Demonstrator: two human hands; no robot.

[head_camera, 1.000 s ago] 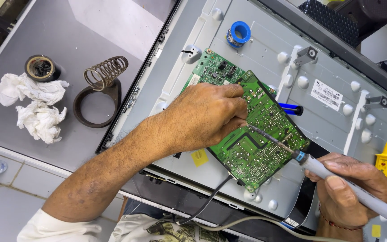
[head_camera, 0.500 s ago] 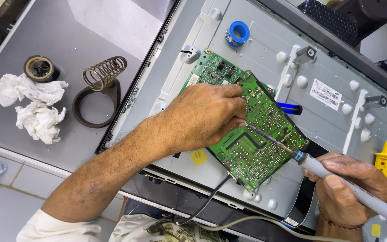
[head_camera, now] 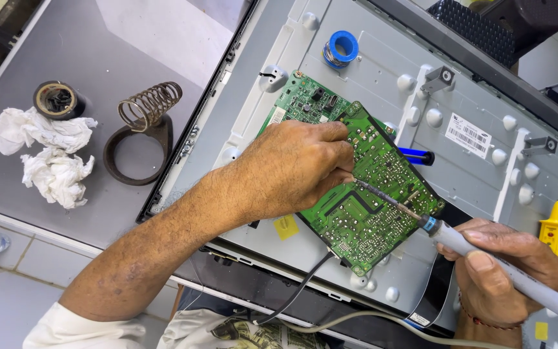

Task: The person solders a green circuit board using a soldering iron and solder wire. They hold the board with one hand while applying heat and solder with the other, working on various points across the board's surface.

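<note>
Now left hand [head_camera: 298, 171] pinches green circuit board [head_camera: 363, 187]; right hand [head_camera: 508, 265] grips grey soldering iron [head_camera: 505, 271] touching it.

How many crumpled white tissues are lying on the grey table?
2: one crumpled tissue beside the tape roll, the other tissue just below it, left of the coiled iron stand.

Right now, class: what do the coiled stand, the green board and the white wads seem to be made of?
Coiled stand: probably bare metal wire, dull and spiralled.
Green board: likely rigid laminate, glossy green coating with small solder points.
White wads: apparently tissue paper, soft and crumpled.
</note>
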